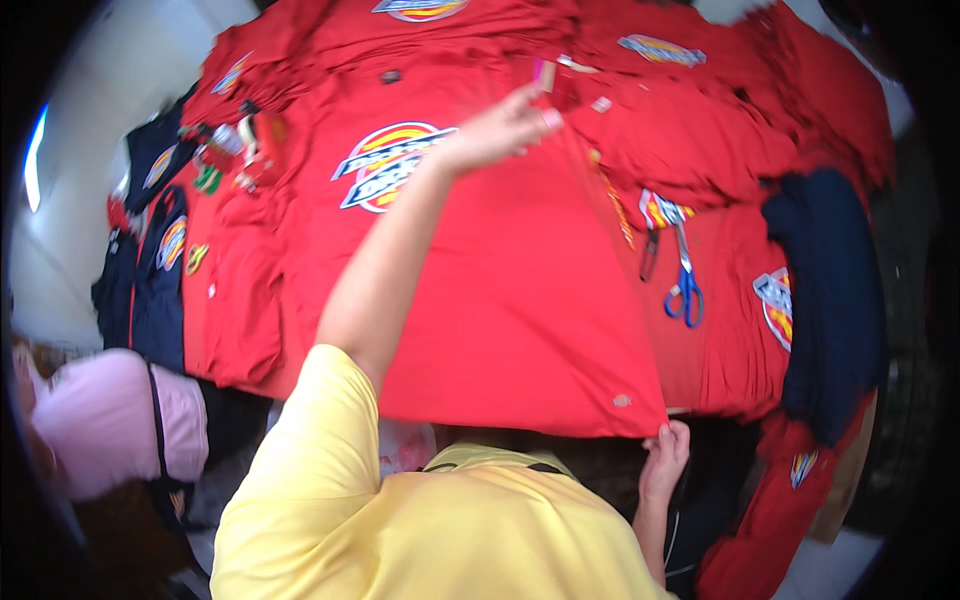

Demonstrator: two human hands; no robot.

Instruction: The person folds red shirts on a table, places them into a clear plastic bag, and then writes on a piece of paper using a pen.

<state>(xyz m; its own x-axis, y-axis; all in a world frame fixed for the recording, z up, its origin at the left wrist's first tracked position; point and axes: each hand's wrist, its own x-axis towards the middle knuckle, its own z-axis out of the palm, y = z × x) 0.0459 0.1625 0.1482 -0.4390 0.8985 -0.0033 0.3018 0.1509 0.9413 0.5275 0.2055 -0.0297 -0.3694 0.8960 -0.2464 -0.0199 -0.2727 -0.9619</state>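
Red shirt (500, 290) — spread flat, multicoloured chest print (375, 180), small hem patch (622, 401)

Heaped shirts (500, 32) lie behind the spread shirt (500, 300) at twelve o'clock, snips (195, 259) at its nine. Scissors (686, 270) lie at its three, a slim tool (649, 256) just at their nine o'clock, a bunched garment (830, 300) farther out.
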